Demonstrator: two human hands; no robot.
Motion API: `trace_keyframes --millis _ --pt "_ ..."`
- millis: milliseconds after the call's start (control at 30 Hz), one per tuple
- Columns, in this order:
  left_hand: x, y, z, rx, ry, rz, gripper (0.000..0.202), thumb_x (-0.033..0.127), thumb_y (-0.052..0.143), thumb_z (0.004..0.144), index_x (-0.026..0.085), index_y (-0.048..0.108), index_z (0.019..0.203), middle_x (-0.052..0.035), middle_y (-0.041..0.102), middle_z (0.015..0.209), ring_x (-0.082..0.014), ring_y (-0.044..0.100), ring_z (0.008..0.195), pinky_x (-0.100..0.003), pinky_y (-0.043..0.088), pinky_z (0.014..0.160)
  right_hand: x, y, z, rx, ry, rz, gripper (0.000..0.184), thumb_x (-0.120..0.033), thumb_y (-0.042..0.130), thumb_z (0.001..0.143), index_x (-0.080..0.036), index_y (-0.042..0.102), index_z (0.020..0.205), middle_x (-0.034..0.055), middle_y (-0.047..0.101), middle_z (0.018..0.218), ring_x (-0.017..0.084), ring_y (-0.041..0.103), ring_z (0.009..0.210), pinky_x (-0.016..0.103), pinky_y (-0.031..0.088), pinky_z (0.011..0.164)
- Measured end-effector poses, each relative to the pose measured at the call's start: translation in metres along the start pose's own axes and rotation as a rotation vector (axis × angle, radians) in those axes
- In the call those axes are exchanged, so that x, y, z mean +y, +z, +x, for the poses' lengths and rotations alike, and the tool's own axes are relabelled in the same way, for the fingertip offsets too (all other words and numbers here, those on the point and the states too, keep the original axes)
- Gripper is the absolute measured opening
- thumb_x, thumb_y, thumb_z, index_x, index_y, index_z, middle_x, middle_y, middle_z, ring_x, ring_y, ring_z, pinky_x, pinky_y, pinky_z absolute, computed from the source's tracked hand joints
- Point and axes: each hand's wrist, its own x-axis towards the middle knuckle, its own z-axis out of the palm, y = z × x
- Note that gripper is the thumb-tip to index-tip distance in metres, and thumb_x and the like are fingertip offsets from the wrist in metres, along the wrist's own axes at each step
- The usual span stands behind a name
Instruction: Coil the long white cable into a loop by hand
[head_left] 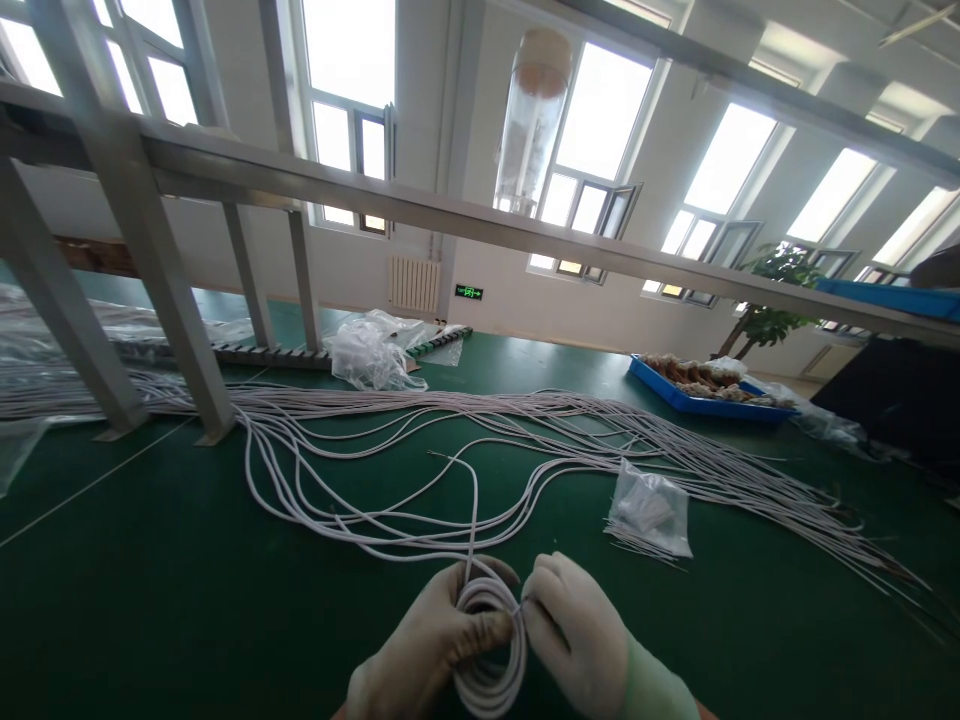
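My left hand [439,630], in a whitish glove with darkened fingertips, grips a coil of white cable [491,690], thumb pressed across its inside. One cable end rises from the coil and bends left, its tip showing thin bare wires. At the coil's right side my right hand [574,620], also gloved, is closed in a pinch. A thin tie seems to run from its fingertips to the coil; most of it is hidden. Right of the hands lies a clear plastic bag [651,508], with several thin white ties [645,546] sticking out beneath it.
A long bundle of white cables [420,400] stretches across the green table [187,580], several looping forward. Crumpled clear plastic [375,350] lies behind it. A blue tray [697,402] with brown and white pieces stands at back right. Metal posts [161,230] and a crossbar rise at left.
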Motion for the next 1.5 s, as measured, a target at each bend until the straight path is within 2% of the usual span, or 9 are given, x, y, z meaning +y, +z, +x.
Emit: trace_keyframes --millis 100,200,300,433,700,900,1100,1333,1500 --pt "0.004 0.008 -0.001 0.072 0.001 0.198 0.062 0.025 0.082 0.069 0.016 0.056 0.125 -0.0089 0.067 0.112 -0.0306 0.063 0.109 -0.046 0.049 0.098 0.005 0.008 0.008 -0.174 0.442 0.484 0.017 -0.025 0.052 0.084 -0.021 0.049 0.068 -0.002 0.045 0.062 0.016 0.044 0.057 0.027 0.035 0.052" --pt "0.002 0.009 0.001 0.084 0.018 0.268 0.064 0.023 0.078 0.072 0.018 0.053 0.13 -0.0051 0.069 0.105 -0.0286 0.064 0.103 -0.043 0.05 0.095 0.015 0.006 0.012 -0.346 0.582 0.713 0.017 -0.032 0.051 0.081 -0.022 0.046 0.068 -0.0072 0.035 0.053 0.011 0.031 0.043 0.024 0.027 0.042" --pt "-0.002 0.003 0.004 0.069 0.03 0.136 0.076 0.036 0.083 0.071 0.014 0.049 0.136 -0.0084 0.068 0.108 -0.0303 0.063 0.106 -0.046 0.048 0.098 0.021 -0.003 0.008 -0.243 0.462 0.734 0.026 -0.042 0.044 0.092 -0.021 0.051 0.08 -0.0062 0.039 0.057 0.012 0.034 0.045 0.025 0.032 0.044" --pt "-0.005 -0.004 0.008 0.027 0.003 -0.021 0.088 0.043 0.091 0.06 0.011 0.053 0.133 -0.0134 0.066 0.117 -0.0344 0.06 0.115 -0.048 0.045 0.104 0.026 -0.013 0.001 0.013 0.036 0.339 0.02 -0.03 0.051 0.095 -0.021 0.062 0.109 0.0061 0.056 0.094 0.021 0.054 0.077 0.033 0.047 0.067" --pt "-0.001 -0.002 0.004 -0.01 -0.028 -0.085 0.089 0.035 0.092 0.062 0.009 0.05 0.137 -0.0164 0.065 0.124 -0.0355 0.059 0.121 -0.048 0.045 0.107 0.023 -0.017 0.005 -0.067 -0.276 -0.085 0.016 -0.031 0.049 0.1 -0.023 0.063 0.096 0.006 0.056 0.095 0.022 0.05 0.077 0.034 0.04 0.064" --pt "-0.002 0.002 0.001 0.074 0.068 0.058 0.086 0.035 0.085 0.068 0.013 0.046 0.141 -0.0131 0.066 0.121 -0.0327 0.062 0.113 -0.047 0.049 0.101 0.009 0.002 0.005 -0.03 0.077 0.184 0.017 -0.027 0.045 0.096 -0.022 0.054 0.083 0.0034 0.054 0.081 0.02 0.05 0.073 0.033 0.043 0.065" --pt "-0.006 0.006 0.002 0.179 0.07 0.372 0.07 0.024 0.074 0.075 0.021 0.05 0.14 -0.0073 0.067 0.116 -0.03 0.061 0.109 -0.045 0.049 0.097 0.017 0.006 0.015 -0.342 0.544 0.648 0.014 -0.025 0.049 0.087 -0.022 0.047 0.074 -0.0068 0.039 0.055 0.011 0.034 0.043 0.023 0.027 0.041" --pt "-0.001 -0.002 0.003 0.074 0.037 -0.023 0.093 0.045 0.089 0.064 0.012 0.045 0.139 -0.0132 0.066 0.115 -0.0335 0.061 0.112 -0.048 0.049 0.101 0.023 -0.016 0.004 -0.001 0.004 0.353 0.022 -0.023 0.052 0.093 -0.022 0.062 0.112 0.0049 0.055 0.097 0.02 0.056 0.08 0.033 0.049 0.07" --pt "-0.002 0.0 0.004 0.042 0.023 0.006 0.09 0.042 0.091 0.063 0.013 0.049 0.138 -0.0149 0.064 0.123 -0.0336 0.06 0.116 -0.048 0.047 0.103 0.032 -0.012 0.006 -0.022 -0.283 0.111 0.019 -0.033 0.05 0.1 -0.025 0.067 0.107 0.0061 0.054 0.097 0.022 0.053 0.081 0.033 0.043 0.065"
